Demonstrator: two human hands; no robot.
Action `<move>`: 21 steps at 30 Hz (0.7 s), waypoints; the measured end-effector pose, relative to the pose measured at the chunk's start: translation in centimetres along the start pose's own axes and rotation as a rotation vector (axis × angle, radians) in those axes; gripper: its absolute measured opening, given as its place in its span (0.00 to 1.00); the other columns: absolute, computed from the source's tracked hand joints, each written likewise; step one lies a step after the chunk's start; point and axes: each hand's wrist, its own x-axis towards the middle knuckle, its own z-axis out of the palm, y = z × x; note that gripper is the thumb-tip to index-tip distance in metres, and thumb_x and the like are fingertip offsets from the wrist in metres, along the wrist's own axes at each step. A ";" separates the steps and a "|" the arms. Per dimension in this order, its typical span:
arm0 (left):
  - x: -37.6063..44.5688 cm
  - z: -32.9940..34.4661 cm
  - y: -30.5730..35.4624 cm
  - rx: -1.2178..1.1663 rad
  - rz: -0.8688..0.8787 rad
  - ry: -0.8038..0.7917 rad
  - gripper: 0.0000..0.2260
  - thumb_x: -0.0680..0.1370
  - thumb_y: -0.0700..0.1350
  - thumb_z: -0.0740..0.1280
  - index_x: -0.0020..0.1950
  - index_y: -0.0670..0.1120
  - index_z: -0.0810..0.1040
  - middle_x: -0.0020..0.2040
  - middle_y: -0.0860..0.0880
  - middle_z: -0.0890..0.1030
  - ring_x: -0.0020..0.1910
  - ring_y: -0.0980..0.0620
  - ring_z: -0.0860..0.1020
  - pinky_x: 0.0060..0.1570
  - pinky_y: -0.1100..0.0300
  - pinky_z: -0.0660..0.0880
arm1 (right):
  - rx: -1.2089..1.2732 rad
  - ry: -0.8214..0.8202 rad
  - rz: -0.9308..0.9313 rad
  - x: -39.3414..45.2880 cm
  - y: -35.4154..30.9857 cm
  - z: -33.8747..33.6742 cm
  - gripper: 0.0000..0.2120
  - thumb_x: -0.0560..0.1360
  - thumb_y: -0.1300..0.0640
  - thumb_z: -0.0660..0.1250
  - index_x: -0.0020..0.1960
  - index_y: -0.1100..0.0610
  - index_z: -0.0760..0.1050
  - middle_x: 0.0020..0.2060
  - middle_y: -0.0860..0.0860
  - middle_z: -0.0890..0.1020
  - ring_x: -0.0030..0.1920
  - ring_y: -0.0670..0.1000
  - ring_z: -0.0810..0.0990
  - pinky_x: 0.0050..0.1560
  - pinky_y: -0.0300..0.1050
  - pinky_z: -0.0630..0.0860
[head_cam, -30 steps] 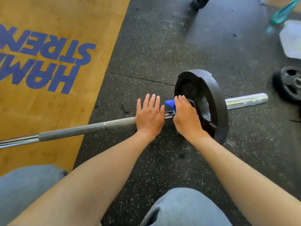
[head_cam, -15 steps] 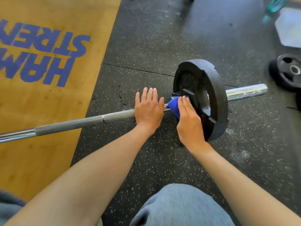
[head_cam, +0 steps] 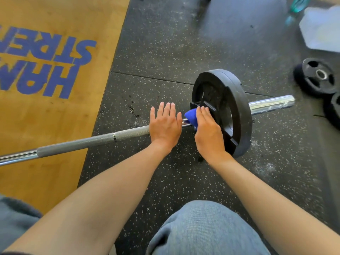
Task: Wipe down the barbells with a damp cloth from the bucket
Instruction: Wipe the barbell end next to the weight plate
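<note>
On the speckled black rubber floor (head_cam: 165,43), beside the wooden lifting platform (head_cam: 46,116) with its blue lettering, the barbell (head_cam: 82,144) lies with a black weight plate (head_cam: 231,107) loaded on its chrome sleeve (head_cam: 270,105). The left hand (head_cam: 165,126) lies flat across the shaft with fingers straight and slightly spread, pinning the bar just inboard of the collar. The right hand (head_cam: 207,131) presses the blue cloth (head_cam: 191,117) against the bar where it meets the inner face of the plate; whether the fingers are curled round the cloth or merely laid flat on it cannot be told, since the cloth is mostly under the palm. Compared with a second ago, more of the cloth now shows beyond the thumb side of the right hand, and that hand has turned a little along the plate's face, while the left hand has stayed planted in the same place on the shaft. That suggests the wiping is working round the collar and the plate junction, with the long knurled stretch toward the platform probably still to do. No bucket can be clearly made out; a pale translucent container (head_cam: 322,30) sits at the top right, well apart, and two loose weight plates (head_cam: 316,76) lie on the floor past the sleeve's end.
</note>
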 end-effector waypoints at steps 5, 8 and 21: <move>0.9 -0.2 -0.6 0.012 0.007 -0.004 0.29 0.85 0.56 0.41 0.81 0.46 0.63 0.79 0.48 0.67 0.81 0.47 0.60 0.79 0.43 0.53 | 0.015 0.004 0.013 0.3 -0.7 0.2 0.31 0.76 0.76 0.61 0.78 0.65 0.62 0.77 0.61 0.66 0.79 0.57 0.60 0.77 0.47 0.58; 1.5 -0.1 -0.6 0.020 0.012 0.016 0.30 0.84 0.56 0.38 0.80 0.47 0.64 0.79 0.48 0.67 0.80 0.47 0.60 0.79 0.42 0.53 | 0.030 0.016 -0.031 -1.4 0.7 -0.8 0.30 0.75 0.77 0.62 0.76 0.66 0.67 0.74 0.60 0.71 0.77 0.57 0.67 0.76 0.53 0.65; 3.6 -2.0 0.2 -0.076 0.105 0.175 0.27 0.86 0.56 0.45 0.80 0.43 0.63 0.79 0.46 0.66 0.80 0.47 0.61 0.80 0.45 0.53 | 0.117 0.322 -0.228 0.5 -0.2 -9.6 0.29 0.76 0.77 0.60 0.76 0.65 0.67 0.75 0.58 0.69 0.79 0.57 0.62 0.79 0.42 0.55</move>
